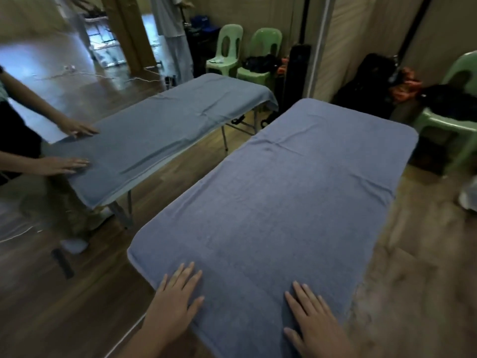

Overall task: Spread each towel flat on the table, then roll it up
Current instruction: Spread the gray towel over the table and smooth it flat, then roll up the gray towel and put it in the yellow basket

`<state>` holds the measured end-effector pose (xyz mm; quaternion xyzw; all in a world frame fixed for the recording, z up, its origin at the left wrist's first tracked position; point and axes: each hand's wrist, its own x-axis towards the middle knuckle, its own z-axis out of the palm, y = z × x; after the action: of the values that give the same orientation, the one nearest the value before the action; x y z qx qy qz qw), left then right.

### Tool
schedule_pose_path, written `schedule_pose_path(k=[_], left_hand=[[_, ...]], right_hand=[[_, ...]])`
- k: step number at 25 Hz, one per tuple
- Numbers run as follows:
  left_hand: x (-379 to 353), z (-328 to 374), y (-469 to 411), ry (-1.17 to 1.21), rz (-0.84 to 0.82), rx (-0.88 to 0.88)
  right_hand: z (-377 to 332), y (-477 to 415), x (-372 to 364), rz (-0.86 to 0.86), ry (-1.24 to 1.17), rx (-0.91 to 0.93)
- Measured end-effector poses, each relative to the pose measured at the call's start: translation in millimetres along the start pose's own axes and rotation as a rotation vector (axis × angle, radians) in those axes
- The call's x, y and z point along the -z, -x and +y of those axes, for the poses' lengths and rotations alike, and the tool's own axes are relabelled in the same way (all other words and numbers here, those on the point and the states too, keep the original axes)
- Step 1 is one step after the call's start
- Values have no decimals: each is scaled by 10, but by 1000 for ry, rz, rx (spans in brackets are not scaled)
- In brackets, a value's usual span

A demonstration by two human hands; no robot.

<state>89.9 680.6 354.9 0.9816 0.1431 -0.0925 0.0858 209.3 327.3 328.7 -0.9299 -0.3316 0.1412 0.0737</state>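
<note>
A large blue towel (281,192) lies spread flat over the table in front of me and covers its whole top, with a faint crease across the far third. My left hand (174,301) rests palm down on the towel's near left part, fingers apart. My right hand (313,319) lies flat on the near right part, fingers spread too. Neither hand grips the cloth.
To the left stands a second folding table (124,200) under another blue towel (154,130), where another person's two hands (74,146) press flat. Green plastic chairs (227,50) and dark bags (371,83) line the far wall. A wooden floor surrounds both tables.
</note>
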Motion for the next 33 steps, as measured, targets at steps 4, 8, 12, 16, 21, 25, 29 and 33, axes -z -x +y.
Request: schedule_pose_path(k=[4,8,12,16,21,25,29,33], left_hand=[[61,-220,-227,10,-41,-137],[55,-524,-618,-8,-62,-321],[110,-870,-851,-36,-94,-445],[184,-1333,-957,-58,-101,-492],[351,-1907,-1145,-50,-163,-506],[428,-1991,-1038,-132,-224,-645],[265,-1288,-805,-248,-246,-947],[234,-1399,-833,-161,-177,-985]], right_hand=[[-267,78,-14,-74,-27,-107],[-633,210,-146,-4,-33,-267],[-1082,400,-254,49,-39,-500],[-1311,644,-434,57,-51,-640],[-1384,1055,-510,37,-125,-759],[-1691,818,-441,150,-60,-645],[-2401,-176,-437,160,-30,-236],[-2457,-261,-419,238,11,-233]])
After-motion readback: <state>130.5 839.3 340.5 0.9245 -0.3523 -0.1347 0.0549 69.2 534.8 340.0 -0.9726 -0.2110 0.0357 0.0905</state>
